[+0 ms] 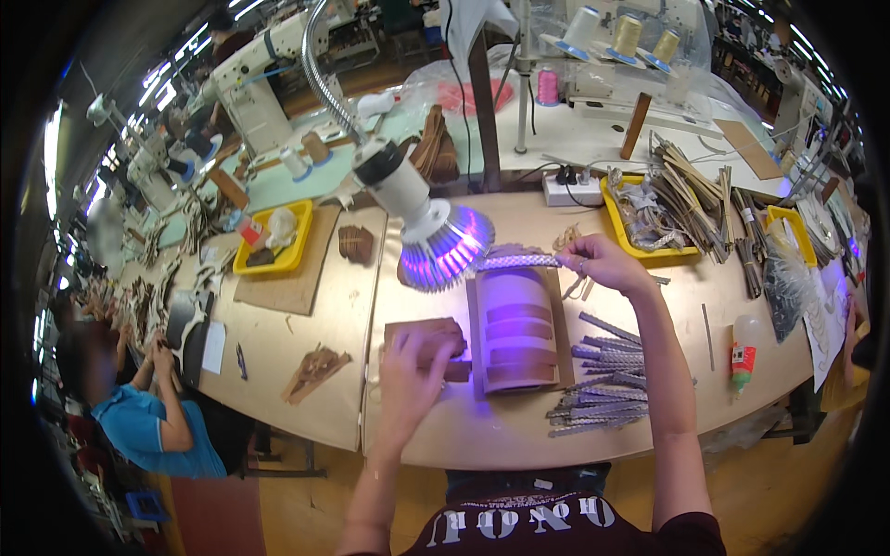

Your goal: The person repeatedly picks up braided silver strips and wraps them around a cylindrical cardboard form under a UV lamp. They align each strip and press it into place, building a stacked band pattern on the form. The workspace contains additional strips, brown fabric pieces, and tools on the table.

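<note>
My right hand [598, 263] pinches the right end of a silver braided strip [519, 262], which stretches across the far end of a curved block [519, 306] on a flat brown board. Several brown bands [521, 356] lie across the curved block. To its left, my left hand [413, 367] rests with fingers apart on a stack of brown strips [436, 335]. A glowing lamp [436, 243] hangs over the far left of the block and hides the strip's left end. Right of the block lies a loose pile of grey braided strips [607, 385].
Yellow trays [301, 250] [691, 251] hold small parts at the back left and right. A glue bottle [743, 352] stands at the right. Brown scraps [317, 372] lie left of my left hand. A person in blue [153, 431] works at the left. Sewing machines stand behind.
</note>
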A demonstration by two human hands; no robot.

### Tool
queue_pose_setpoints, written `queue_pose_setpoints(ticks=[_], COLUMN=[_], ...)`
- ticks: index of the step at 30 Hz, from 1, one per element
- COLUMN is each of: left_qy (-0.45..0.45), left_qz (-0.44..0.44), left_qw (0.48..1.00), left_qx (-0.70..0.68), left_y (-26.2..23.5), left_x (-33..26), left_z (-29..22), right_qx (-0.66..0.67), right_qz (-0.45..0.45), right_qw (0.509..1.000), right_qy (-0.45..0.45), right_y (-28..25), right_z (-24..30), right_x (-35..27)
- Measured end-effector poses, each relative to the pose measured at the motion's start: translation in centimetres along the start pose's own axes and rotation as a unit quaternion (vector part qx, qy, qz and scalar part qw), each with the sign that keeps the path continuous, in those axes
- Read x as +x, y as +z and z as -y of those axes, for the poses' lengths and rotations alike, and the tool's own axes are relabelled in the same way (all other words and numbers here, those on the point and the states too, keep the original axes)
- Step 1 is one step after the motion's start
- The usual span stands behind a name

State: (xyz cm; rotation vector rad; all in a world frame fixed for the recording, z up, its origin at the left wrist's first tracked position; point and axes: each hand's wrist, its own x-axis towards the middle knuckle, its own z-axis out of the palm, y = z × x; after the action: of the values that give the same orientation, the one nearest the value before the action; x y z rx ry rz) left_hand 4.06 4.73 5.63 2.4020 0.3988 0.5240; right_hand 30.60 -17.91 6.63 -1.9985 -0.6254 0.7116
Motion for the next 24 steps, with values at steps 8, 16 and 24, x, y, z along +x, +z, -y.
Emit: queue_pose_setpoints(ticks=[8,16,24], left_qy=[-0.049,-0.017,-0.039], left_qz=[-0.01,0.001,0.211], left_qw=[0.985,1.0,0.938], left_qx=[0.164,0.019,-0.272], left_y=[0.0,-2.4,0.3], left_x=[-11.4,-7.7,6.9], left_z=[5.8,3.3,-1.4], right_qx=[0.055,-0.002,0.216], right_qz=[0.03,-0.195,0.076], right_qw=[0.998,0.98,0.96], right_qy=[-0.016,-0.05,-0.158], right_y=[1.3,1.6,4.4], right_z=[-2.1,0.5,5.9], right_x=[1.7,-3.3,-6.6])
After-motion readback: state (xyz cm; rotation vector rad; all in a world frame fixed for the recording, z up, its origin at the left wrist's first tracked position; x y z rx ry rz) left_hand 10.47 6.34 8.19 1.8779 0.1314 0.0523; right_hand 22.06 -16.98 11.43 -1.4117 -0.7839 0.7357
